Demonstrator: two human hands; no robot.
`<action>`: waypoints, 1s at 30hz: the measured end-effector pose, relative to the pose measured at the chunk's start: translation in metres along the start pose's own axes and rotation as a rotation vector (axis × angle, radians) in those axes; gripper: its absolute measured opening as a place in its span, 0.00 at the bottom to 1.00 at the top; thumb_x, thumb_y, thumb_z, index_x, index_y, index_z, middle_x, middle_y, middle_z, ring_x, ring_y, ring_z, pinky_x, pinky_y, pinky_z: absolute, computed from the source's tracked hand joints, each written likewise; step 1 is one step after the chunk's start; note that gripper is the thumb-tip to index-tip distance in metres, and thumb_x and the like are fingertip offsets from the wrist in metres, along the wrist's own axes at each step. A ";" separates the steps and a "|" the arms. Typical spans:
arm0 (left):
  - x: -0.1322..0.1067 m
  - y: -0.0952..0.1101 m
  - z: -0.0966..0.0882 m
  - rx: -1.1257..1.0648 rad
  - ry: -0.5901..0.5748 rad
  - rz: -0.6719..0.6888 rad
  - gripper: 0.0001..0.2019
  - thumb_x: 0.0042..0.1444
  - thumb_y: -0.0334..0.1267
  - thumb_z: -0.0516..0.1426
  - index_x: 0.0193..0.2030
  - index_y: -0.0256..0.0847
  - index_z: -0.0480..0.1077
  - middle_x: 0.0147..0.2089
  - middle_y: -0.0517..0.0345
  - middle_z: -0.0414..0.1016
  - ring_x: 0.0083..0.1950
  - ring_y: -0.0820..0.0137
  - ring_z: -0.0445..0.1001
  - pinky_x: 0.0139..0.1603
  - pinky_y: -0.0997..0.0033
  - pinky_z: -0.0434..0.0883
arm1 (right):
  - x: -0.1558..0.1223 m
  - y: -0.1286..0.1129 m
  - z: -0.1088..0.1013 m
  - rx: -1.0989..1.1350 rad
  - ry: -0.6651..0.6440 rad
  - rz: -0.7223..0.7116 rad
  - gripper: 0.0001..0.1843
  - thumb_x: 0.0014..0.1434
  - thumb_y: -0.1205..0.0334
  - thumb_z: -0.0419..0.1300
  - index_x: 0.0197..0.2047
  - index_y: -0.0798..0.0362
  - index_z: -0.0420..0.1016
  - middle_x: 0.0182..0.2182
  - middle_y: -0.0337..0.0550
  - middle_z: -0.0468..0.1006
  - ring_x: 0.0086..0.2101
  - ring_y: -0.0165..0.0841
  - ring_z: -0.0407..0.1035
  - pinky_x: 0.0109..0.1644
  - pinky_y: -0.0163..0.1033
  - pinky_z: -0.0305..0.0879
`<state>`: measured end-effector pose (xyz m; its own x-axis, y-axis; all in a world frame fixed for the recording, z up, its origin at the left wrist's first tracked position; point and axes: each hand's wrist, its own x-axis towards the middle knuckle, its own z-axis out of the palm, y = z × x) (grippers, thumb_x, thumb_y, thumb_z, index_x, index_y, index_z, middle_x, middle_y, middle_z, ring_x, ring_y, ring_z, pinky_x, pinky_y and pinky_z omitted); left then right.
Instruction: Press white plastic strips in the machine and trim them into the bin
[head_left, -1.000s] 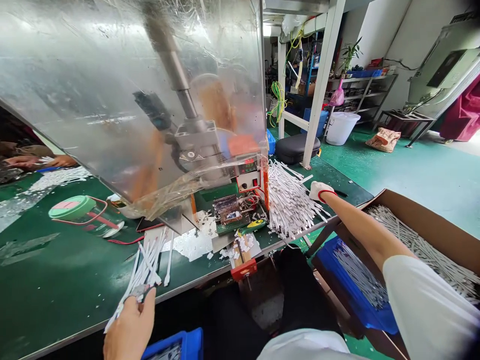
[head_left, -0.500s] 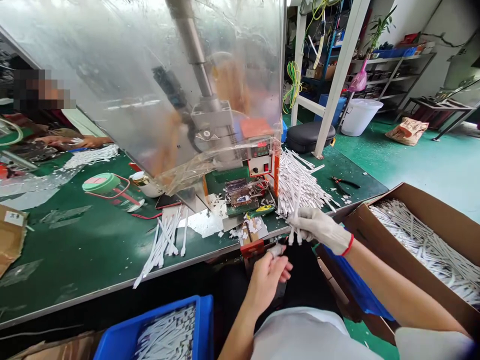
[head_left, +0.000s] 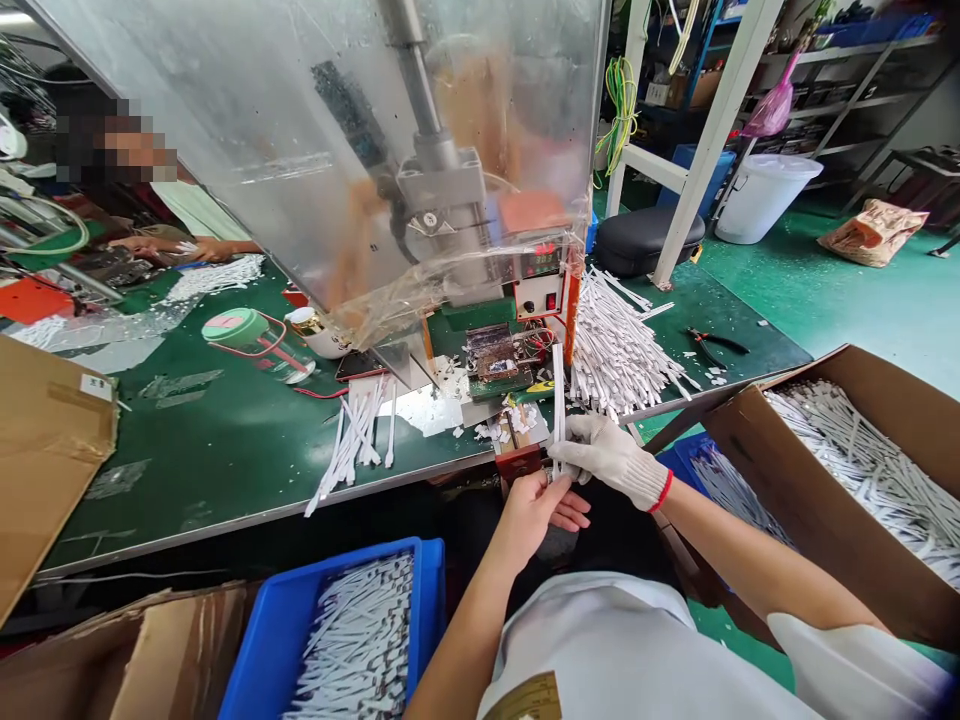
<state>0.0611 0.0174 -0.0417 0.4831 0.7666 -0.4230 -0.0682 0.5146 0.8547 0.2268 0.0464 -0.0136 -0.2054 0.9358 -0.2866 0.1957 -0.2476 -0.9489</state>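
In the head view, upright white flat cables (head_left: 558,395), one or two pressed together, stand in front of the bench edge. My right hand (head_left: 615,458), in a white glove with a red cuff, is closed round them near their lower part. My left hand (head_left: 534,508) meets it from below, thumb and forefinger pinched at the lower end, the other fingers loosely bent. Just beyond my hands, a small fixture (head_left: 519,460) at the bench edge is strewn with white scraps. A press machine (head_left: 442,190) behind a clear plastic guard stands over it.
White cables lie in a pile (head_left: 622,350) at right and a smaller bunch (head_left: 352,440) at left. Pliers (head_left: 716,343) rest near the right edge. A blue bin (head_left: 427,620) and a cardboard box (head_left: 817,480) hold more cables. A co-worker's hands (head_left: 150,245) show far left.
My left hand has risen to meet the right and now pinches the cables' lower end. The cables have swung more upright, and the view has shifted.
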 end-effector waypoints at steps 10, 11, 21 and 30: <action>-0.010 0.005 -0.021 -0.155 0.020 -0.018 0.24 0.52 0.54 0.64 0.43 0.31 0.74 0.32 0.47 0.81 0.30 0.65 0.81 0.30 0.74 0.74 | 0.058 -0.009 0.004 0.222 -0.178 0.048 0.22 0.56 0.44 0.67 0.32 0.57 0.72 0.20 0.37 0.68 0.18 0.22 0.59 0.18 0.25 0.54; -0.009 0.007 -0.022 -0.167 0.042 -0.007 0.25 0.52 0.54 0.64 0.43 0.31 0.74 0.32 0.47 0.81 0.30 0.66 0.81 0.30 0.74 0.74 | 0.068 -0.006 0.007 0.253 -0.183 0.063 0.21 0.54 0.45 0.68 0.32 0.57 0.72 0.20 0.37 0.68 0.18 0.22 0.58 0.18 0.25 0.53; -0.001 0.013 -0.027 -0.078 0.140 0.012 0.27 0.54 0.59 0.60 0.39 0.30 0.75 0.28 0.46 0.80 0.27 0.63 0.81 0.26 0.73 0.73 | 0.107 0.016 0.028 0.419 -0.143 0.146 0.19 0.51 0.51 0.70 0.30 0.55 0.68 0.19 0.36 0.68 0.16 0.22 0.57 0.15 0.27 0.50; -0.001 0.015 -0.026 -0.080 0.164 0.018 0.28 0.53 0.60 0.60 0.37 0.31 0.74 0.27 0.48 0.80 0.26 0.63 0.81 0.26 0.72 0.74 | 0.107 0.011 0.029 0.425 -0.119 0.165 0.19 0.53 0.52 0.69 0.28 0.55 0.66 0.18 0.36 0.68 0.15 0.22 0.55 0.14 0.27 0.47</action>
<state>0.0369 0.0345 -0.0364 0.3328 0.8250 -0.4567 -0.1478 0.5240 0.8388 0.1794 0.1371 -0.0584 -0.3182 0.8461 -0.4276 -0.1703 -0.4947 -0.8522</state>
